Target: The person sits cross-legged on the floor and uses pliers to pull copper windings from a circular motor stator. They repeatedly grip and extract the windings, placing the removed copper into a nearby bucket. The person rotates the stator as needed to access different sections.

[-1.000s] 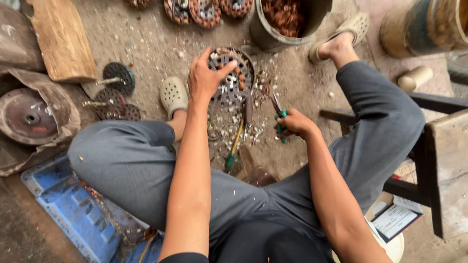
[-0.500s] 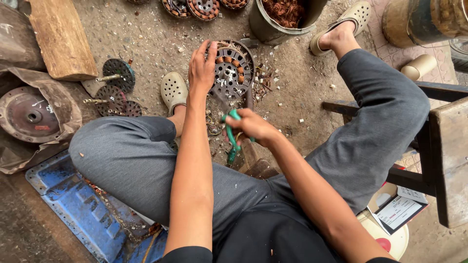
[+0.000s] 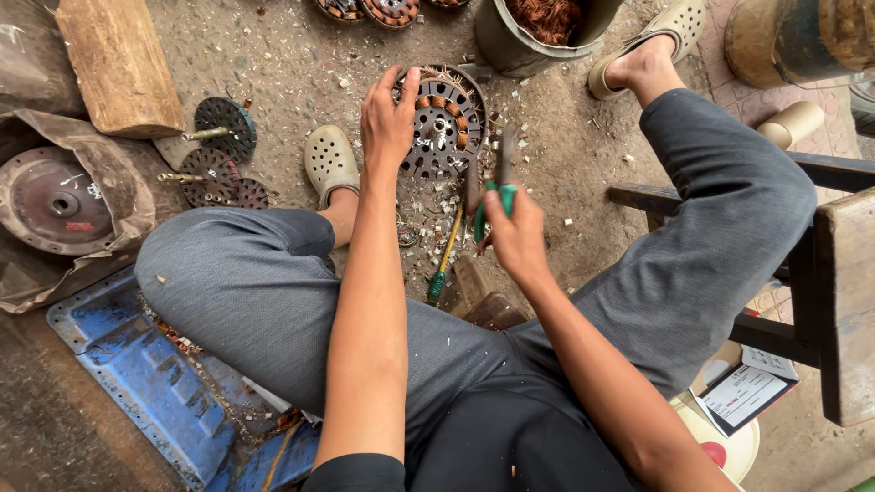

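Note:
A round metal motor stator with copper windings lies on the dirt floor between my feet. My left hand rests on its left rim, fingers spread over the edge. My right hand is closed around green-handled pliers, held just below and right of the stator, jaws pointing up toward it. A screwdriver with a yellow shaft and green handle lies on the ground between my hands, among metal scraps.
A bucket of copper wire stands beyond the stator. More stators and rotor discs lie left, beside a wooden block and a round metal cover. A blue metal tray sits under my left leg; a wooden bench is right.
My right hand brought the green-handled pliers from the right side in toward the stator. My left hand stayed on the stator's rim.

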